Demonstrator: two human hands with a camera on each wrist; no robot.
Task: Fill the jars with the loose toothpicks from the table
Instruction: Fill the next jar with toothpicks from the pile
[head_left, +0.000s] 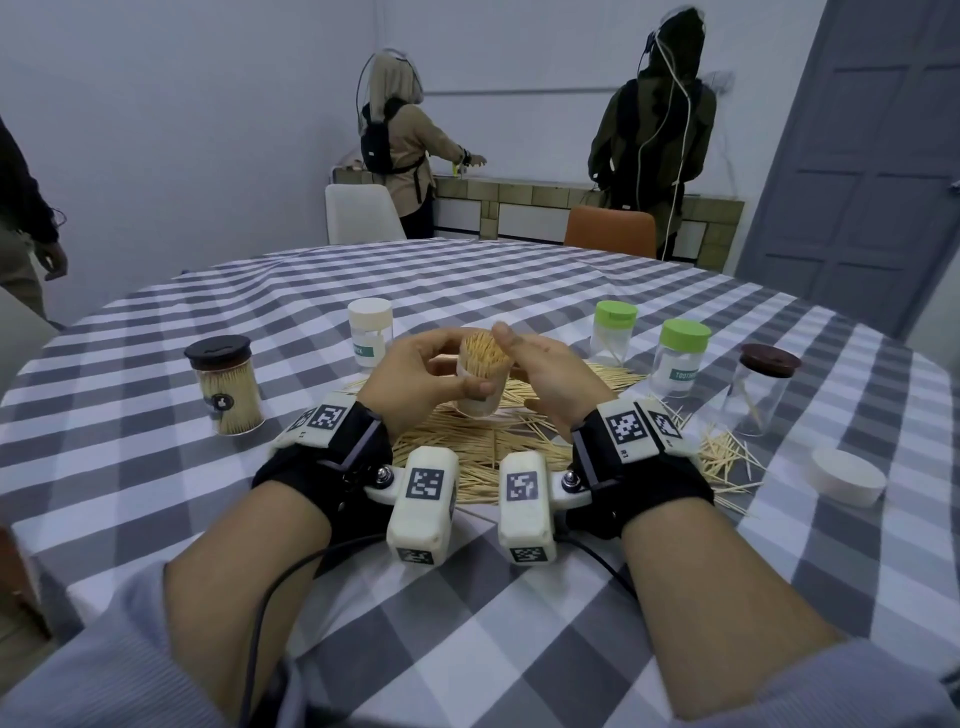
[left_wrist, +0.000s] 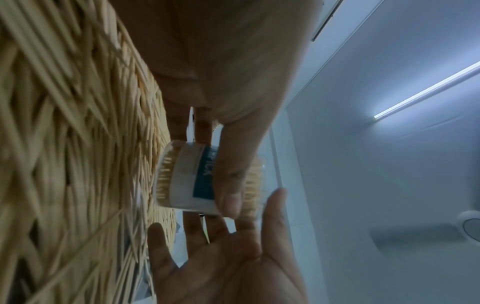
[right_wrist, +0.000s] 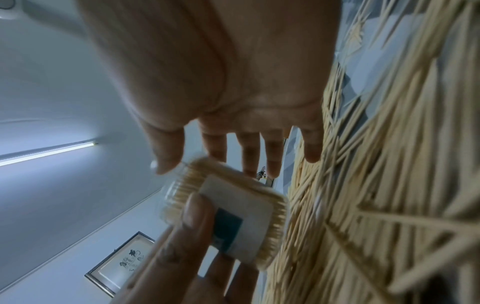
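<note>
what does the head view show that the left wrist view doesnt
Only the head view: five other jars, among them the full black-lidded jar and two green-lidded jars, plus a loose white lid and people behind. Only the left wrist view: the held jar's teal label, and a ceiling light. Both: the left hand gripping the full open jar, the open right hand, the toothpick pile.

1. Evenly, coolly lit from ceiling tube lights (left_wrist: 426, 94); soft, faint shadows on the tablecloth (head_left: 493, 597).
2. Sharp in the head view, bowed toward the edges.
3. Blurred toothpicks (right_wrist: 389, 164) and palms close up in both wrist views.
</note>
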